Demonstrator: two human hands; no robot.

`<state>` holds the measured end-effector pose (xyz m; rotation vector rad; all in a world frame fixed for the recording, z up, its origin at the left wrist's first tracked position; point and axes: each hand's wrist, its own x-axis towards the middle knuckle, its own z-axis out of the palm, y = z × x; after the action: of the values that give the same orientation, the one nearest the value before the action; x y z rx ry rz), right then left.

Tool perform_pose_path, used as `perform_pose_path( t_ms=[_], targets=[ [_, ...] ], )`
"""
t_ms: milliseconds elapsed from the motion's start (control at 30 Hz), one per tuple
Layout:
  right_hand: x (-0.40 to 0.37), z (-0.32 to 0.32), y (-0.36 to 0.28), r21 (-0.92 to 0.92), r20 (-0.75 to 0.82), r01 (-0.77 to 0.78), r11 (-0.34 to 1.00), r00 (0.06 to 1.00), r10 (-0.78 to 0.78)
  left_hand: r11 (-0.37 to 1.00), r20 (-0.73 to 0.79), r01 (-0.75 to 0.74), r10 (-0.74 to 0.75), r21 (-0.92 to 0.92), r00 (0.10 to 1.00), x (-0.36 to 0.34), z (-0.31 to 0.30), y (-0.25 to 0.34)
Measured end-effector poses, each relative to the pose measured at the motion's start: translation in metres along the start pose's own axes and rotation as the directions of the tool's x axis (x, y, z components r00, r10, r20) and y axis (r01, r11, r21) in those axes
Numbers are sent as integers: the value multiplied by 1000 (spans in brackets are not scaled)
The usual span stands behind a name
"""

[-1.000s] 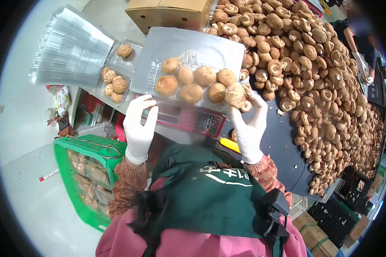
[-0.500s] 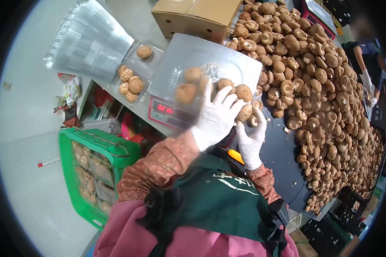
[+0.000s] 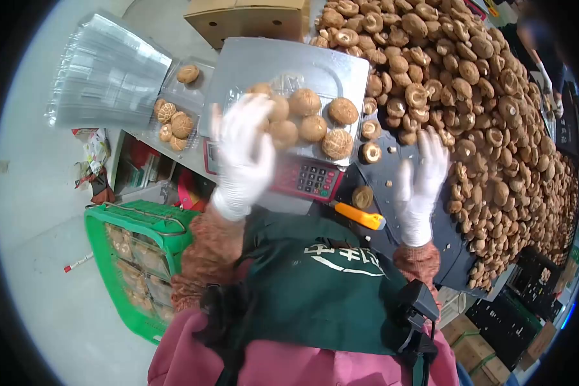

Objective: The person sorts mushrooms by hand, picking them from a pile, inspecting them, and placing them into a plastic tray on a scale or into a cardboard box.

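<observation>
Left hand over left end of mushroom tray.

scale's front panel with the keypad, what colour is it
Pinkish red; the scale's front panel shows best in the head view, below the mushrooms.

Left hand blurred, thumb spread — right hand loosely upturned, fingers forward.
</observation>
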<state>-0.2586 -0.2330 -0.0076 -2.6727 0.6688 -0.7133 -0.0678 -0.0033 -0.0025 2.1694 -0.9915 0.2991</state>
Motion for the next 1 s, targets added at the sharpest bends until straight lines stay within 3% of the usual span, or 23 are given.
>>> perform_pose_path(
  t_ms=[33, 67, 100, 167, 300, 367, 433, 533, 633, 733, 800, 900, 967, 1000],
  targets=[
    [-8, -6, 19, 87, -19, -137, 987, 990, 139, 998, -73, 65, -66, -9, 995, -4, -10, -11],
    [-17, -11, 37, 63, -31, -186, 981, 982, 188, 966, -101, 187, -207, -180, 973, -7, -19, -24],
    [-30, -13, 53, 98, -27, -283, 954, 958, 286, 944, -127, 294, -313, -148, 941, -9, -30, -27],
    [-52, -15, 68, 190, 71, -354, 916, 935, 347, 805, -101, 489, -547, -335, 831, -21, -43, -42],
    [-87, 3, 42, 200, 317, -374, 905, 899, 302, 834, -180, 489, -537, -255, 824, -40, -57, -65],
    [-100, 23, 31, 55, 375, -190, 980, 914, 156, 875, -208, 456, -482, -163, 851, -43, -64, -72],
    [-97, 31, 13, -26, 402, -103, 994, 910, 105, 864, -215, 455, -497, -217, 841, -42, -69, -74],
    [-103, 50, 19, -9, 484, -158, 987, 863, 143, 847, -207, 484, -525, -217, 826, -40, -71, -72],
    [-101, 51, 27, 122, 419, -205, 971, 898, 137, 860, -188, 477, -507, -183, 841, -52, -65, -81],
    [-95, 48, 43, 128, 317, -276, 953, 921, 224, 868, -117, 480, -494, -129, 862, -59, -58, -80],
    [-89, 38, 52, 51, 315, -322, 945, 903, 291, 744, -14, 589, -624, -315, 781, -56, -48, -67],
    [-86, 36, 67, 54, 318, -360, 931, 890, 326, 621, 120, 669, -690, -408, 714, -54, -32, -70],
    [-98, 47, 84, 425, 398, -614, 666, 787, 471, 568, 193, 704, -703, -425, 684, -46, -25, -59],
    [-85, 37, 76, 602, 604, -766, 225, 621, 500, 578, 209, 707, -694, -408, 689, -42, -23, -55]
  ],
)
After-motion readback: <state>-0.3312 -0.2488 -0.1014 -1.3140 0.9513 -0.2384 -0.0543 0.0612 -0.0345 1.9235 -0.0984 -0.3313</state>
